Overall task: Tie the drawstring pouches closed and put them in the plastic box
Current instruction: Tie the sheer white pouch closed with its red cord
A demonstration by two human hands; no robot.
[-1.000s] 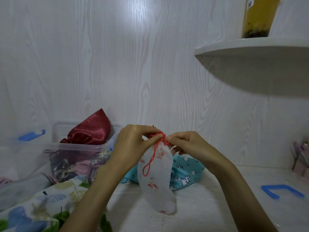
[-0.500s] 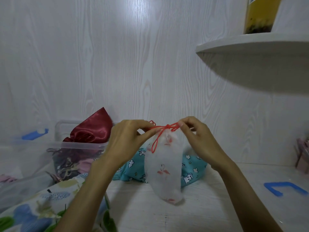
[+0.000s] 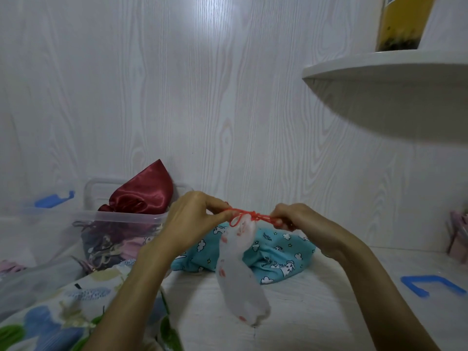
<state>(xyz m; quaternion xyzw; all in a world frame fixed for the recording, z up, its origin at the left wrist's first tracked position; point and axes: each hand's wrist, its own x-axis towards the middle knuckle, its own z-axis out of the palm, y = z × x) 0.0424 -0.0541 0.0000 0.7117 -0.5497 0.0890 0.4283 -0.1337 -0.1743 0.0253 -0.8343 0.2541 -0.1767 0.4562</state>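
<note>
Knot being cinched on the pouch — boxing comes next.

Your left hand (image 3: 192, 219) and right hand (image 3: 296, 221) each pinch an end of the red drawstring (image 3: 243, 214), the white sheer printed pouch (image 3: 240, 282) dangling over the desk (image 3: 304, 312); next, carry it left — into the clear plastic box (image 3: 121, 219).

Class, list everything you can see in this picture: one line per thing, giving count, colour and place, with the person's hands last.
white pouch: one, white with pink prints, hanging between the hands
drawstring: one, red, pulled taut sideways
plastic box: one, clear, left, holding pouches
satin pouch: one, dark red, on top in the box
teal pouch: one, teal with cartoon prints, on the table behind
floral fabric: one, multicoloured, lower left
shelf: one, white, upper right
left hand: pinches the drawstring
right hand: pinches the drawstring
</note>
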